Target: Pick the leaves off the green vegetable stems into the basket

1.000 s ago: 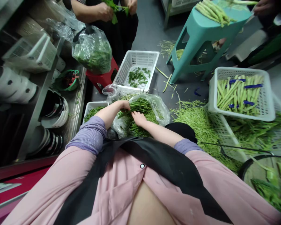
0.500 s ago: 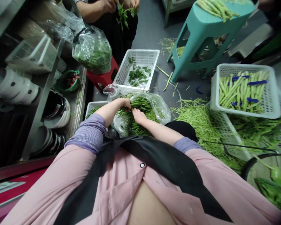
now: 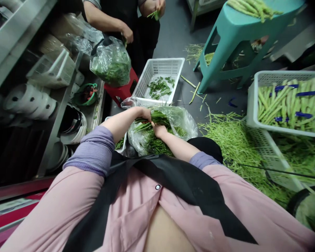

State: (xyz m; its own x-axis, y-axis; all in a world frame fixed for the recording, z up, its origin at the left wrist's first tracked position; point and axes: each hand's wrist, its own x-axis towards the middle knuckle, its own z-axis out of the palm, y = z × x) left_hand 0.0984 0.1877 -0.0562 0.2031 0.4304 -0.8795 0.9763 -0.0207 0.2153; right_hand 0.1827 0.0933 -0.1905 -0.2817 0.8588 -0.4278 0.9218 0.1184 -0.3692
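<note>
In the middle of the head view, my left hand is closed round a bunch of thin green stems, whose ends stick out to the left. My right hand is close beside it, its fingers curled against the same bunch; their tips are hidden in the greens. Both hands are over an open clear plastic bag filled with more thin green stems. Partly covered by my left forearm, a white basket with leafy greens sits left of the bag.
Beyond the bag stands a white basket with loose leaves. A co-worker's hand holds greens. A bag of greens rests on a red stool. Right are a teal stool, trimmings and a basket of taped stalk bundles.
My view has shifted, so the surroundings sit farther right. My right hand has drawn in against the bunch, fingers now curled. The co-worker's hands have moved apart.
</note>
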